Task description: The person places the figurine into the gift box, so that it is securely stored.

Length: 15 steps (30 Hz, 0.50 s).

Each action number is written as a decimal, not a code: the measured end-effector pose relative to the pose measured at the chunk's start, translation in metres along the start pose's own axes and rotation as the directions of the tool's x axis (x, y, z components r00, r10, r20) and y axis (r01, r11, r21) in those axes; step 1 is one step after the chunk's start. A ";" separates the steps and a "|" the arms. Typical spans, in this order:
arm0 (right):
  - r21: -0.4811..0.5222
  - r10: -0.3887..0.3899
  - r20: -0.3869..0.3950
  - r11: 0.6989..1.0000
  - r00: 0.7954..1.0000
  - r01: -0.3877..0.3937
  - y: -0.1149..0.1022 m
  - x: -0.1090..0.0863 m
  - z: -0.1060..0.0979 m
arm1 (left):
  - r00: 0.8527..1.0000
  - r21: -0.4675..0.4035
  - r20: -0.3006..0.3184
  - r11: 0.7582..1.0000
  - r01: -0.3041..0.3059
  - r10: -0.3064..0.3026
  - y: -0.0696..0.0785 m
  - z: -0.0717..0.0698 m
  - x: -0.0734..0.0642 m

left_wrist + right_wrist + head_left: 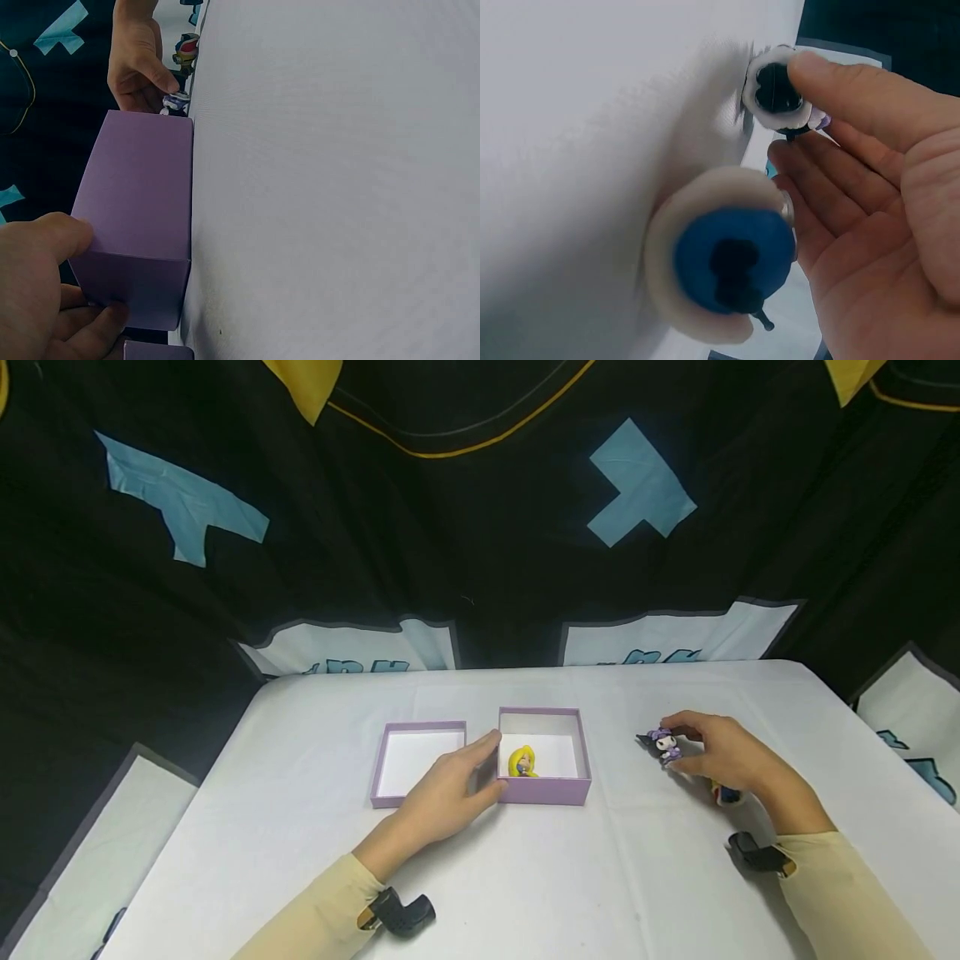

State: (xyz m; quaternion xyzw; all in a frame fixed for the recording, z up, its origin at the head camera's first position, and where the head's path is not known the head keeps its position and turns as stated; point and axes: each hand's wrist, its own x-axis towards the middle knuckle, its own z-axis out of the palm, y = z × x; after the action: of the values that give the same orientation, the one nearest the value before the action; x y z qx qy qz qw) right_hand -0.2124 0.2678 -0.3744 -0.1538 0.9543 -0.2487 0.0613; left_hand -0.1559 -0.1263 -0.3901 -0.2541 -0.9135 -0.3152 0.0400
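Note:
My left hand [450, 785] holds the left side of an open purple box [545, 792], its thumb at the near corner and its fingers along the side wall. Inside that box is a small yellow-haired figurine [522, 762]. Over on the right, my right hand [723, 752] pinches a black, white and purple figurine [664, 745] between thumb and fingers; it lies on its side at the table, its base [775, 88] facing the right wrist camera. Under the right wrist another figurine [725, 793] is lying down, partly hidden, its blue round base [735, 259] showing close up.
A shallow purple box lid [390, 768], white inside, lies left of the box, partly behind the left hand. Both stand on a white-covered table [555, 885]. A dark curtain [450, 543] with blue and yellow patches hangs behind the table's far edge.

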 end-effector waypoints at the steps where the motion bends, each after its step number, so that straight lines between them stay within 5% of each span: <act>1: -0.007 0.004 0.001 1.000 1.000 -0.004 0.000 0.000 0.000 | 1.000 0.001 -0.001 1.000 0.000 0.000 0.000 0.000 0.000; 15: 0.067 0.052 -0.031 0.997 0.998 -0.049 0.000 -0.007 0.004 | 1.000 0.004 0.000 1.000 0.005 -0.005 0.000 -0.001 0.000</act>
State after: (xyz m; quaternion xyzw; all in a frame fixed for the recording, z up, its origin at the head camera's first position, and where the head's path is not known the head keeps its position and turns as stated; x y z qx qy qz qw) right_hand -0.2049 0.2680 -0.3776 -0.1234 0.9500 -0.2811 0.0571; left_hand -0.1557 -0.1266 -0.3894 -0.2518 -0.9147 -0.3136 0.0397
